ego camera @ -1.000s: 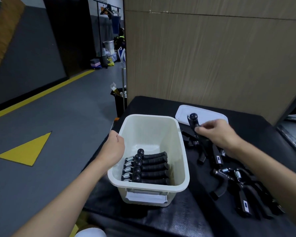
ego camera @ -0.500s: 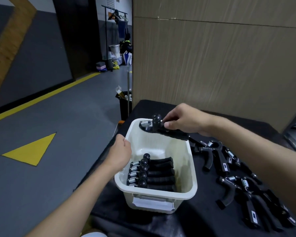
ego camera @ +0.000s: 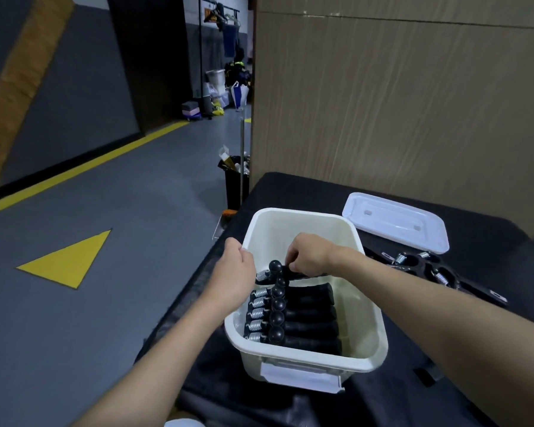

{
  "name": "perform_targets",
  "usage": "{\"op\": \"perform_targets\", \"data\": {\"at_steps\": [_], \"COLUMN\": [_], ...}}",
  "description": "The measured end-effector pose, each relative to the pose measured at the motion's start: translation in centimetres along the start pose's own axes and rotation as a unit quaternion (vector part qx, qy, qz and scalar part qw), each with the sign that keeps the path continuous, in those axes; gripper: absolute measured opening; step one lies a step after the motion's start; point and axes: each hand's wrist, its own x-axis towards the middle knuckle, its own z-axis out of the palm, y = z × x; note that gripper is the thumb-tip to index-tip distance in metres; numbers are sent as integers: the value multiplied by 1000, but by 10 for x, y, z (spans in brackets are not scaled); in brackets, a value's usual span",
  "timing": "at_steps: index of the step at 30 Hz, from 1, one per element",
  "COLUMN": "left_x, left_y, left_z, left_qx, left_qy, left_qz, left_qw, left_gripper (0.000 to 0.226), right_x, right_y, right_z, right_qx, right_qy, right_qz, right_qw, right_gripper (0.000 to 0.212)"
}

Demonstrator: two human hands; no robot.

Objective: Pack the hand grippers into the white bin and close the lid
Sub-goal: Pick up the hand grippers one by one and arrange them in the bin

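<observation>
The white bin stands open on the black table, with several black hand grippers lined up side by side along its near end. My right hand is inside the bin, shut on one more black hand gripper, held just above the far end of that row. My left hand grips the bin's left rim. The white lid lies flat on the table behind and to the right of the bin. More loose hand grippers lie on the table to the right, partly hidden by my right arm.
The black table ends at its left edge just beside the bin, with grey floor below. A wooden wall panel rises behind the table. A black trash bin stands on the floor past the table's far left corner.
My right hand has carried the hand gripper from the pile on the right, over the bin's far rim and down inside, above the packed row. My left hand stayed on the rim.
</observation>
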Motion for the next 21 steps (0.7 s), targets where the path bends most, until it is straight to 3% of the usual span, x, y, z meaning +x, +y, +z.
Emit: {"op": "perform_targets", "data": {"at_steps": [15, 21], "left_x": [1, 1], "left_y": [0, -1], "left_z": [0, 0], "left_qx": [-2, -2], "left_qy": [-3, -1], "left_qz": [-4, -3], "left_qw": [1000, 1000], "left_gripper": [19, 19], "right_x": [-1, 1], "right_y": [14, 16], "right_z": [17, 18], "right_qx": [68, 49], "right_qy": [-41, -62], "right_qz": [-7, 3], "right_qw": [997, 997], "right_gripper": [26, 27]}}
